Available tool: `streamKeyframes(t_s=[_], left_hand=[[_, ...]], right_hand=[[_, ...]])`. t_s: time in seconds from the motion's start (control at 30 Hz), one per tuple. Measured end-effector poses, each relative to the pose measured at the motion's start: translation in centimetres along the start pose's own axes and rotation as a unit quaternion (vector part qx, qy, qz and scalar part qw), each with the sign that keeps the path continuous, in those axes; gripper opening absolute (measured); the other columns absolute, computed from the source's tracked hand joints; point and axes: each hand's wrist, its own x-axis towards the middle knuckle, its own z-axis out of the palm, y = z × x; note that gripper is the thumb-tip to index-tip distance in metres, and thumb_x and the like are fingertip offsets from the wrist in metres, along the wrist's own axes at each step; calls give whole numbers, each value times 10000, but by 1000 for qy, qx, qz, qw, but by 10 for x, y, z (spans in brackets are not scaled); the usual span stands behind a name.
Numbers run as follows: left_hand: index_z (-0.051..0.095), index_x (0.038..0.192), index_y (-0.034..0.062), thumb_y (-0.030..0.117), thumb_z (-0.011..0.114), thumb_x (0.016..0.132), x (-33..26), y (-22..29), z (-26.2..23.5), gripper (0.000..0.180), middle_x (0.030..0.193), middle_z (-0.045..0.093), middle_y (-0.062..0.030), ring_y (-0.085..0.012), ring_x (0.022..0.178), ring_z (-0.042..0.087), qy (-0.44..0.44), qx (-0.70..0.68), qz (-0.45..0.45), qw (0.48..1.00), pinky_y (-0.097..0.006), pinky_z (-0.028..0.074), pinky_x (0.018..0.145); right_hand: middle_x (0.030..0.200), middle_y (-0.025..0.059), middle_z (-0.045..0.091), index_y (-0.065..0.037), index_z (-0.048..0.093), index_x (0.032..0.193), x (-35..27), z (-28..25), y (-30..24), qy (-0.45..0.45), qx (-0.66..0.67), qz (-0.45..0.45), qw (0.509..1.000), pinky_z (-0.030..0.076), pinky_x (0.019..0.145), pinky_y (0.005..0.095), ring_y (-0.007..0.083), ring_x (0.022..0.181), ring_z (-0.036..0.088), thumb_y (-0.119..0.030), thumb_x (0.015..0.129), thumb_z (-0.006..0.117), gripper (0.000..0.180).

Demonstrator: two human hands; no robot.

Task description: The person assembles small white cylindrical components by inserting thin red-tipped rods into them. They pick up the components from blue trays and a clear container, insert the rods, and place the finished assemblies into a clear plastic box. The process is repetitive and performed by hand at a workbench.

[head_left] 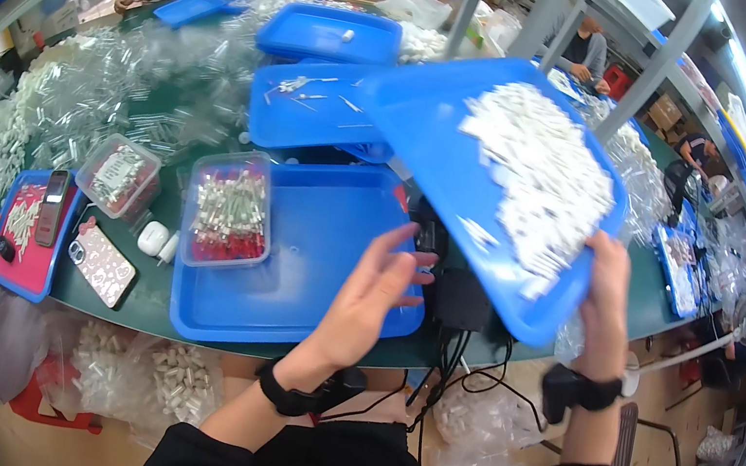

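Green table, right hand gripping glossy blue tray

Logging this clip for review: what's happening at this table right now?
A person stands at a green table. The right hand grips the near edge of a blue tray heaped with small white parts, held tilted above the table. The left hand hovers open over an empty blue tray. A clear tub of red-and-white pieces sits in that tray's left corner. Other people work around the table.
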Motion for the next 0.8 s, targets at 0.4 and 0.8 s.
streamKeyframes(t_s=[0.4, 0.8], left_hand=[[10, 1488, 98, 283, 503, 982, 36, -2, -56, 730, 1338, 388, -304, -404, 1187, 506, 269, -184, 15, 945, -498, 456, 970], [302, 1341, 4, 163, 515, 940, 66, -3, -79, 481, 1369, 356, -275, -396, 1288, 407, 385, -282, 80, 875, -538, 383, 1049]], right_hand=[[1190, 315, 489, 64, 251, 1218, 16, 253, 110, -43, 1, 123, 991, 502, 833, 478, 395, 1039, 578, -226, 889, 515, 512], [969, 114, 600, 24, 469, 1210, -76, 87, -110, -377, -106, -221, 893, 464, 704, 268, 165, 801, 587, -326, 838, 600, 528]])
